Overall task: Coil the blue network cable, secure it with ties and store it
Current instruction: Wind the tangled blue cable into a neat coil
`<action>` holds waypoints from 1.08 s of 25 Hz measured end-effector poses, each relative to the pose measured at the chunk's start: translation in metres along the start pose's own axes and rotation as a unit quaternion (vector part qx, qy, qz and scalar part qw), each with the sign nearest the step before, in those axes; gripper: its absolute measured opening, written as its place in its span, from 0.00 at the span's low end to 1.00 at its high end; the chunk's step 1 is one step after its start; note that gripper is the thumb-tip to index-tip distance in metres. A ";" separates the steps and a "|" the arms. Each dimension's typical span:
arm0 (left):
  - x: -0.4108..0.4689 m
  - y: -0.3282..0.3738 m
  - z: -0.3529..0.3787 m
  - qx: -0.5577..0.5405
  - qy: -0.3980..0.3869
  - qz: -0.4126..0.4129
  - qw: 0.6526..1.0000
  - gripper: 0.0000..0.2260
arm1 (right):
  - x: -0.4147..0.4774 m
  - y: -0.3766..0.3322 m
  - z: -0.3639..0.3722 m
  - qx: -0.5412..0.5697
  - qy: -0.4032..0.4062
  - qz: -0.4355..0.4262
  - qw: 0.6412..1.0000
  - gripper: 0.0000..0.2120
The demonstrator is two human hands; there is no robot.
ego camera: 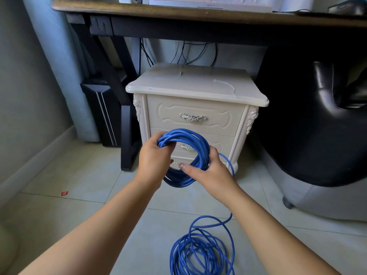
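A coil of blue network cable (190,137) hangs upright in the air in front of the cream cabinet. My left hand (154,157) grips the coil's upper left side, fingers curled through the loops. My right hand (206,171) holds the coil's lower right side, thumb stretched across the front. From the right hand a single strand runs down to a loose pile of the same blue cable (200,253) lying in tangled loops on the floor tiles.
A cream two-drawer cabinet (196,90) with silver handles stands straight ahead under a dark wooden desk (139,8). A black chair (325,100) fills the right. Black desk legs and a dark box (103,114) stand at left. A small red scrap (64,193) lies on the tiles.
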State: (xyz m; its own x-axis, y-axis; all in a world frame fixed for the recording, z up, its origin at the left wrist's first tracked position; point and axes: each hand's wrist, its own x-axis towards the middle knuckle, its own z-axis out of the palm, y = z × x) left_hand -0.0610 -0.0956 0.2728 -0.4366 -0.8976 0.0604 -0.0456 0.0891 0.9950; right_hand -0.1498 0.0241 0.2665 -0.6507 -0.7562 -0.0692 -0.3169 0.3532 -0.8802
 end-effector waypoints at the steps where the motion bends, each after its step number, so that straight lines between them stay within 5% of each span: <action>1: -0.002 0.001 0.002 -0.025 0.010 -0.014 1.000 0.07 | 0.000 0.000 0.004 0.074 -0.006 0.009 0.997 0.24; 4: -0.011 0.001 0.009 -0.107 0.015 -0.089 0.990 0.04 | 0.007 0.003 0.009 0.234 0.047 0.031 0.971 0.14; 9: -0.016 -0.002 0.007 -0.050 -0.146 -0.159 0.975 0.05 | 0.016 0.007 -0.003 0.198 0.146 0.043 0.968 0.05; 13: -0.010 -0.002 -0.008 0.092 -0.217 -0.001 0.972 0.26 | 0.018 0.007 -0.015 -0.103 0.134 -0.049 0.984 0.08; 16: -0.016 -0.001 -0.002 0.279 -0.232 0.196 0.911 0.36 | 0.009 -0.001 -0.010 -0.312 0.061 -0.101 0.943 0.11; 21: -0.015 0.001 0.002 0.318 -0.189 0.204 0.906 0.17 | -0.001 -0.012 -0.011 -0.290 0.070 -0.161 0.941 0.13; 24: -0.007 0.004 -0.003 0.229 -0.149 0.166 0.948 0.06 | 0.002 -0.009 -0.030 -0.201 0.032 -0.063 0.977 0.21; 27: -0.005 0.006 -0.006 0.109 -0.103 0.078 0.986 0.06 | 0.000 -0.004 -0.040 -0.087 -0.056 0.007 0.995 0.28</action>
State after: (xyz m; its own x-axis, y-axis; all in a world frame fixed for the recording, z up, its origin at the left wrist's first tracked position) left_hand -0.0537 -0.0935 0.2791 -0.6256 -0.7611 0.1716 -0.1461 0.3303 0.9325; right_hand -0.1761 0.0452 0.2888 -0.5783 -0.8034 -0.1417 -0.4289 0.4472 -0.7849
